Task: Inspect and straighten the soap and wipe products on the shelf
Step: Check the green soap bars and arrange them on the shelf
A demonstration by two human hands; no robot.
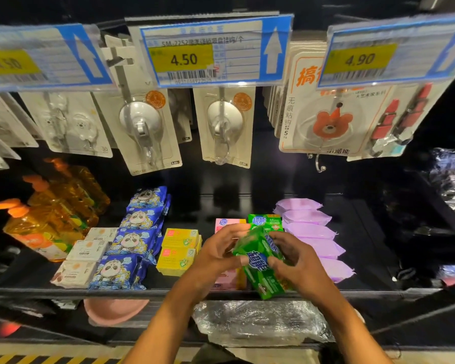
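fingers [227, 233] of left hand [218, 254] and right hand [298, 262] around green soap [260, 270]

A black shelf [142, 291] spans the dim view; blue-edged price labels [210, 51] hang at 12 o'clock, and a yellow-black hazard stripe [37, 359] marks the floor [63, 349] at 7 o'clock.

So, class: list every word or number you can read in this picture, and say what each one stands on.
"4.50" and "SM-2252": middle price tag.
"4.90": right price tag.
"超能": green soap pack, gripped by left hand and right hand.
"无痕粘钩": bear hook card.
All other print is too small or blurred to read.
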